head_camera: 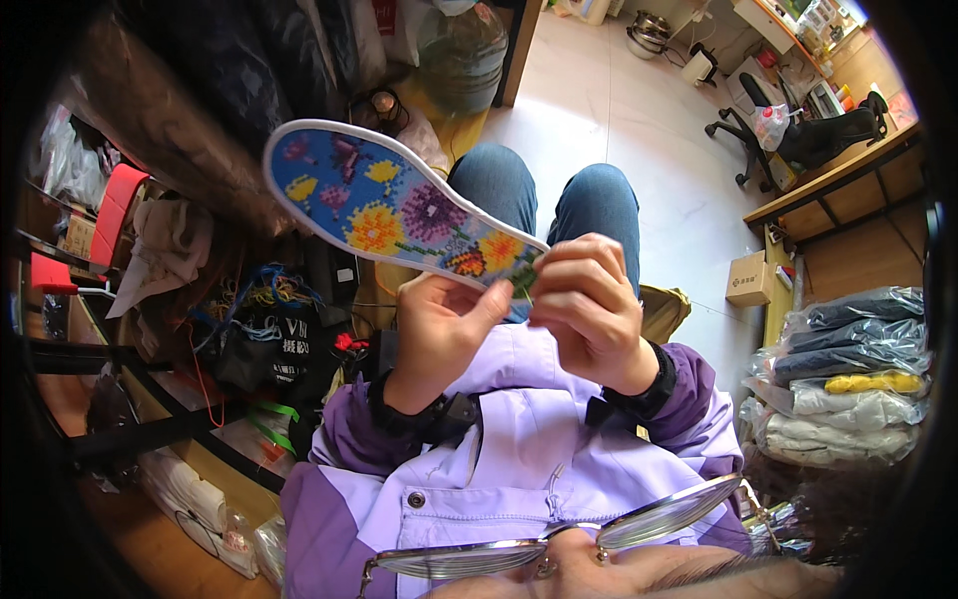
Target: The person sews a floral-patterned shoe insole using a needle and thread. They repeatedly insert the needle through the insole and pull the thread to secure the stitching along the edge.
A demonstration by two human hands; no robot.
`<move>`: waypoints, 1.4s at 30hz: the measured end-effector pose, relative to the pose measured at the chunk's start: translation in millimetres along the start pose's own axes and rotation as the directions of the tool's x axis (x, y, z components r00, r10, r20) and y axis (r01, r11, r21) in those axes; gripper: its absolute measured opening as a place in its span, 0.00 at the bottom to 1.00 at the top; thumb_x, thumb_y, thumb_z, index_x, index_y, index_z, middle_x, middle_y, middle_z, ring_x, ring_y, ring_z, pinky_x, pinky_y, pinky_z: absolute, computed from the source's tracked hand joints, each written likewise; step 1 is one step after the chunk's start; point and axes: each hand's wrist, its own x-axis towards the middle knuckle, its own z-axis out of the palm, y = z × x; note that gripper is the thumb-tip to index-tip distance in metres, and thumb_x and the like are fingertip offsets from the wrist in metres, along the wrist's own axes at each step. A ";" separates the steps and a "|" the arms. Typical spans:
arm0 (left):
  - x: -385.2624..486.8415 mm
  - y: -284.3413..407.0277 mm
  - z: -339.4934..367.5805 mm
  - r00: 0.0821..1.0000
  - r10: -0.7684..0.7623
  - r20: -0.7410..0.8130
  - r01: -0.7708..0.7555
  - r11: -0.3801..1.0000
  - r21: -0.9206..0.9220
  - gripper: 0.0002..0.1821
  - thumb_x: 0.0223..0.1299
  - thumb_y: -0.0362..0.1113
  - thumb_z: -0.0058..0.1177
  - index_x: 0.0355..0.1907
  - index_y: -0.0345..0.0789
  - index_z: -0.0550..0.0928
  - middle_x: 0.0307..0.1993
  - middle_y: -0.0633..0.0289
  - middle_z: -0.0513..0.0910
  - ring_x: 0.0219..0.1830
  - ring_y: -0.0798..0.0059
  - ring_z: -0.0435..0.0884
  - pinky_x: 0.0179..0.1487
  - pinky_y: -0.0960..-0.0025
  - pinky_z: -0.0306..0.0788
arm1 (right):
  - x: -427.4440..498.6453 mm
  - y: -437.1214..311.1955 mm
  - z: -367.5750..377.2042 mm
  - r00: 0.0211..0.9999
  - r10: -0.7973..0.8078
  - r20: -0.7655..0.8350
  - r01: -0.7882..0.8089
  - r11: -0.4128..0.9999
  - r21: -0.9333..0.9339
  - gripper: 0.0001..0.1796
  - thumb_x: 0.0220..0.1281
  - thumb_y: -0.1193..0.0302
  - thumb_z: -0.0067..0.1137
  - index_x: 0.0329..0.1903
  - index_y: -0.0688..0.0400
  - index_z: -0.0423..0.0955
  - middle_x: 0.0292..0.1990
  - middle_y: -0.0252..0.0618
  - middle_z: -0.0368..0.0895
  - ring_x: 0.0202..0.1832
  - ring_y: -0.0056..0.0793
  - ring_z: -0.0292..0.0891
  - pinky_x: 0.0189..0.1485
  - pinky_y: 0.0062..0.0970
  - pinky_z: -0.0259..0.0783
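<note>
An embroidered insole (419,206) with a white bound edge and cross-stitched yellow, orange and purple flowers on blue is held up over my lap, its toe end toward the upper left. My left hand (447,322) grips its lower edge near the heel, thumb on the stitched face and the other fingers partly hidden behind it. At the heel end, my right hand (587,307) has its fingers curled together and slightly blurred, covering part of the insole. A short bit of green thread (528,295) seems to show by these fingertips. Whether they pinch a needle cannot be seen.
Below the insole are my knees (591,202) in jeans. Tangled coloured threads (273,296) lie on a black bag (292,352) at left. Plastic-wrapped folded clothes (846,374) are stacked at right, near a small cardboard box (748,279). A black office chair (808,135) stands farther off.
</note>
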 end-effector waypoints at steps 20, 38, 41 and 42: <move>8.6 8.7 -18.6 0.989 -0.052 -0.138 0.038 0.994 -0.102 0.06 0.58 0.29 0.62 0.33 0.27 0.83 0.27 0.61 0.85 0.23 0.83 0.81 0.29 0.80 0.75 | -10.3 -22.8 -45.8 0.986 0.146 -0.081 -0.155 0.980 -0.126 0.19 0.41 0.89 0.59 0.40 0.65 0.78 0.31 0.42 0.71 0.29 0.33 0.71 0.28 0.26 0.69; -11.0 28.7 -5.7 0.999 -0.050 -0.019 0.048 0.993 -0.109 0.07 0.59 0.27 0.60 0.38 0.24 0.84 0.31 0.59 0.86 0.28 0.81 0.83 0.33 0.79 0.77 | -10.7 -13.9 4.6 0.997 0.076 -0.016 -0.077 0.993 -0.089 0.18 0.39 0.90 0.61 0.39 0.67 0.78 0.22 0.37 0.63 0.19 0.29 0.63 0.19 0.27 0.61; -11.2 28.5 -5.1 0.999 -0.043 -0.020 0.040 0.994 -0.105 0.08 0.59 0.26 0.60 0.38 0.23 0.83 0.31 0.58 0.86 0.27 0.81 0.83 0.32 0.79 0.77 | -12.4 -14.5 2.6 0.997 0.075 0.024 -0.072 0.993 -0.095 0.18 0.41 0.86 0.62 0.41 0.68 0.76 0.24 0.38 0.61 0.22 0.31 0.63 0.21 0.29 0.62; -10.9 28.2 -4.8 0.999 -0.035 -0.019 0.033 0.994 -0.104 0.08 0.59 0.26 0.59 0.38 0.23 0.83 0.32 0.57 0.86 0.27 0.81 0.83 0.31 0.80 0.77 | -12.4 -14.7 2.5 0.997 0.077 0.025 -0.074 0.993 -0.096 0.18 0.41 0.86 0.62 0.41 0.68 0.76 0.24 0.38 0.61 0.22 0.31 0.63 0.21 0.29 0.62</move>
